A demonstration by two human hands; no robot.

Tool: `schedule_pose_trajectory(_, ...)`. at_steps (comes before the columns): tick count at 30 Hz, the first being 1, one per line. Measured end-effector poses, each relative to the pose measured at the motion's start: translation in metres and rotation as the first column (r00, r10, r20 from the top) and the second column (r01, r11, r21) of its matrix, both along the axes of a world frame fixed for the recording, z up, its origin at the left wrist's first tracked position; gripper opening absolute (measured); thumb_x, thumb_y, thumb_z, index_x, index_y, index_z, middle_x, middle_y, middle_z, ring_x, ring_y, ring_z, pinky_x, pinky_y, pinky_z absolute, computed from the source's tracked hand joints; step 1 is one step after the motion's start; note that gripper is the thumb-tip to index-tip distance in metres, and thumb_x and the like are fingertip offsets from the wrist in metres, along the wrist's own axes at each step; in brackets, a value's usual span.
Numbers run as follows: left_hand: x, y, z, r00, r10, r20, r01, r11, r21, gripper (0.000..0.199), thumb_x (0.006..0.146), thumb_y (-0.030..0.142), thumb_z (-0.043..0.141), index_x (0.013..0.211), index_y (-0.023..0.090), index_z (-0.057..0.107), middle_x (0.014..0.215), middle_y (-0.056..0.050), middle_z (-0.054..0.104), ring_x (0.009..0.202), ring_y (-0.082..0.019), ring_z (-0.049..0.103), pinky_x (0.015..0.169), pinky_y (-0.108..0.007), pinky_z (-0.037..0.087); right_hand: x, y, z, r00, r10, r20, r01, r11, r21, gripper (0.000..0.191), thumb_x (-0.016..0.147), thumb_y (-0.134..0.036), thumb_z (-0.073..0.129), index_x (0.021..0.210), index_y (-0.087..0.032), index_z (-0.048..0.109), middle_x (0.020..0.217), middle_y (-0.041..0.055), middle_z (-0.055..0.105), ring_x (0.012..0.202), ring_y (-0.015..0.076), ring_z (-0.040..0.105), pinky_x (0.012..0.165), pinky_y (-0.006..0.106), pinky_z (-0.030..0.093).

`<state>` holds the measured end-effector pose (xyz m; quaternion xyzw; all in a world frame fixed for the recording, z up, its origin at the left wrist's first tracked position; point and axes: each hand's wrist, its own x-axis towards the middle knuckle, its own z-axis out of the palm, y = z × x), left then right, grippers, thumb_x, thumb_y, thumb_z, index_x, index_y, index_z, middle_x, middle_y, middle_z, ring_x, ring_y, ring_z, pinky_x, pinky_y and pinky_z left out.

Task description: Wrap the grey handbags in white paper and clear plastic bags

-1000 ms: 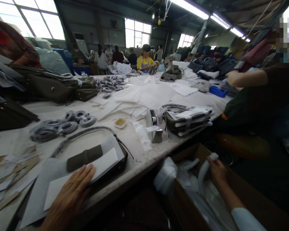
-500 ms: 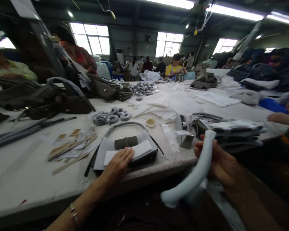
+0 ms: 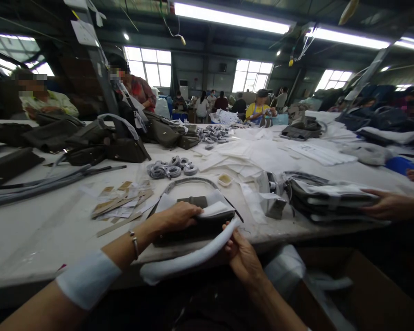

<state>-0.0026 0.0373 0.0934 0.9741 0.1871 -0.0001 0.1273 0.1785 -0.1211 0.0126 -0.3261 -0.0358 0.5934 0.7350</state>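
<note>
A dark handbag [image 3: 193,232] lies near the table's front edge, its handle arched away from me. White paper or foam [image 3: 215,209] and a small olive piece [image 3: 197,201] rest at its top. My left hand [image 3: 181,215] is closed on the bag's upper edge, its fingertips partly hidden. My right hand [image 3: 242,253] grips one end of a long, soft white stuffing roll [image 3: 193,258]. The roll stretches leftward in front of the bag, low along the table edge, its far end hanging free.
Cardboard and paper strips [image 3: 122,204] lie left, with coiled grey straps [image 3: 172,166] behind. A small dish [image 3: 225,179] sits beyond the bag. Right are stacked bags [image 3: 326,197], touched by another person's hand [image 3: 389,204]. An open carton [image 3: 362,280] stands below the table.
My right hand has brought the white roll leftward to the bag, turning it more level. My left hand has gone from lying flat on the white piece to gripping the bag's edge.
</note>
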Motion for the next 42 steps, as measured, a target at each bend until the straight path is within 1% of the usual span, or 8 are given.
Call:
schedule_pose_trajectory(9,0.005,-0.008,0.011,0.998,0.032,-0.050,-0.028,0.997,0.075,0.019,0.081,0.017,0.055,0.098,0.021,0.064,0.097,-0.006,0.071,0.091,-0.023,0.067,0.080,-0.029,0.048,-0.018,0.024,-0.022,0.942,-0.225,0.250,0.216,0.974,0.064,0.052,0.057,-0.039,0.091,0.090,-0.021,0.056,0.080,-0.0057,0.068,0.072,0.0141,0.069,0.074,0.031,0.061)
schedule_pose_trajectory(15,0.019,-0.042,-0.013,0.975,0.224,-0.001,-0.220,0.957,0.191,0.041,0.076,0.029,0.071,0.110,0.012,0.057,0.112,-0.018,0.065,0.111,-0.035,0.059,0.096,-0.049,0.044,-0.029,0.028,-0.026,0.899,-0.253,0.356,0.258,0.966,0.034,0.048,0.062,-0.037,0.087,0.095,-0.022,0.056,0.087,-0.0051,0.068,0.072,0.0124,0.069,0.074,0.028,0.061)
schedule_pose_trajectory(19,0.025,-0.055,-0.031,0.946,0.322,0.034,-0.321,0.917,0.237,0.040,0.080,0.016,0.065,0.117,0.010,0.052,0.123,-0.020,0.059,0.121,-0.034,0.052,0.100,-0.049,0.041,-0.027,0.021,-0.015,0.895,-0.240,0.375,0.254,0.967,0.014,0.050,0.057,-0.033,0.089,0.094,-0.019,0.058,0.090,-0.0027,0.068,0.075,0.0141,0.070,0.076,0.029,0.061)
schedule_pose_trajectory(24,0.024,-0.055,-0.032,0.946,0.323,0.028,-0.320,0.918,0.233,0.037,0.082,0.014,0.061,0.118,0.014,0.053,0.124,-0.014,0.061,0.119,-0.030,0.054,0.098,-0.044,0.043,-0.029,-0.011,-0.019,0.958,-0.175,0.226,0.197,0.978,-0.075,0.055,0.053,-0.033,0.091,0.098,-0.019,0.063,0.096,0.0014,0.071,0.097,0.0225,0.071,0.092,0.036,0.056)
schedule_pose_trajectory(27,0.025,-0.054,-0.026,0.945,0.327,0.014,-0.322,0.921,0.221,0.030,0.082,0.014,0.061,0.111,0.015,0.057,0.117,-0.013,0.064,0.112,-0.030,0.057,0.094,-0.045,0.045,-0.050,-0.018,-0.026,0.996,0.056,0.066,-0.043,0.982,-0.186,0.057,0.045,-0.032,0.095,0.091,-0.015,0.065,0.085,0.0060,0.074,0.088,0.0258,0.073,0.086,0.039,0.057)
schedule_pose_trajectory(30,0.029,-0.053,-0.021,0.943,0.334,-0.010,-0.325,0.923,0.207,0.025,0.082,0.013,0.060,0.106,0.015,0.059,0.112,-0.012,0.066,0.108,-0.030,0.059,0.094,-0.046,0.045,-0.086,-0.004,-0.021,0.973,0.229,0.024,-0.225,0.968,-0.109,0.051,0.049,-0.029,0.093,0.091,-0.014,0.068,0.088,0.0077,0.076,0.088,0.0237,0.072,0.083,0.034,0.055)
schedule_pose_trajectory(36,0.033,-0.050,-0.022,0.927,0.371,-0.058,-0.356,0.917,0.179,0.037,0.082,0.011,0.057,0.119,0.014,0.055,0.114,-0.013,0.065,0.110,-0.030,0.059,0.093,-0.047,0.045,-0.128,0.027,-0.016,0.987,0.158,-0.030,-0.156,0.985,0.069,0.032,0.058,-0.040,0.086,0.074,-0.020,0.066,0.085,0.0020,0.075,0.093,0.0242,0.069,0.083,0.034,0.054)
schedule_pose_trajectory(42,0.032,-0.054,-0.020,0.910,0.407,-0.076,-0.395,0.909,0.136,0.055,0.077,0.014,0.064,0.130,0.017,0.051,0.124,-0.011,0.061,0.119,-0.030,0.055,0.100,-0.045,0.043,-0.138,0.030,-0.027,0.985,0.131,-0.110,-0.132,0.991,-0.002,0.028,0.055,-0.039,0.080,0.062,-0.021,0.059,0.076,0.0036,0.073,0.092,0.0264,0.069,0.079,0.033,0.055)
